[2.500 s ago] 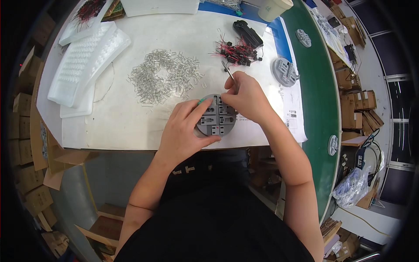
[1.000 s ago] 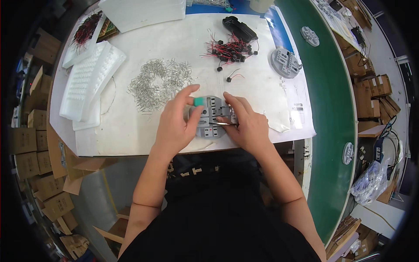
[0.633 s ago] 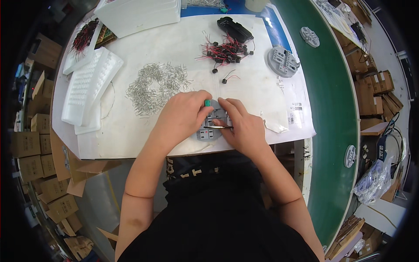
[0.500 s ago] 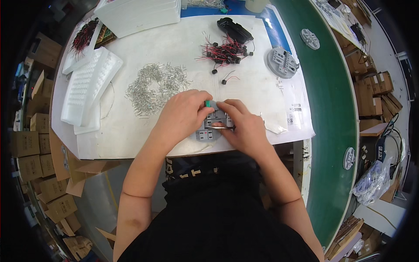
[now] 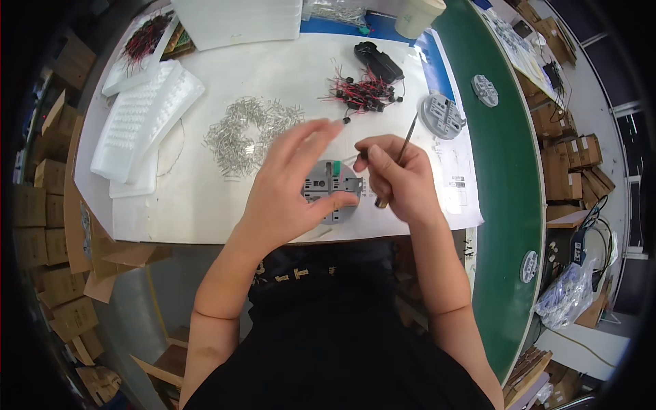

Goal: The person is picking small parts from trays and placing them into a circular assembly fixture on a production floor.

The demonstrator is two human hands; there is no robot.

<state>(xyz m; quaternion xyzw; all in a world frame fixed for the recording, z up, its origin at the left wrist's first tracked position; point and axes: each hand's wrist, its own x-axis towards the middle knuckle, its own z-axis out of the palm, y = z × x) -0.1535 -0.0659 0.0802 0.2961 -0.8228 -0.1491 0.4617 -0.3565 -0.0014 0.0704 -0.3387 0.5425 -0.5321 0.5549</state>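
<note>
Setting: white counter point(image 5: 205, 205) with a green band point(image 5: 506, 205) along its right side; brown cardboard boxes point(image 5: 41, 205) stacked at the far left, more of them at the right beyond the green band.
White foam trays point(image 5: 147, 119): on the left part of the counter, overlapping one another, set at a slant.
Metal pins point(image 5: 246, 133): a loose scatter of small silvery pieces, right of the trays and far of the left hand.
Left hand point(image 5: 290, 184): over the near middle of the counter, fingers spread wide and raised; the thumb presses on the near edge of the grey disc; nothing is closed in its grip.
Grey disc point(image 5: 333, 191): round grey fixture with slots and a small green insert, lying flat near the counter's near edge, between the two hands, partly covered by the left palm.
Right hand point(image 5: 396, 178): just right of the disc, its grip pinched narrow round a thin metal tool.
Thin metal tool point(image 5: 408, 130): held slanted, the free end pointing far and right, clear of the disc.
Red-wired parts point(image 5: 362, 96): a tangle of red leads with black ends, far of the hands, beside a black device point(image 5: 378, 60).
Second grey disc point(image 5: 442, 115): on the counter's right edge, well apart from the right hand.
</note>
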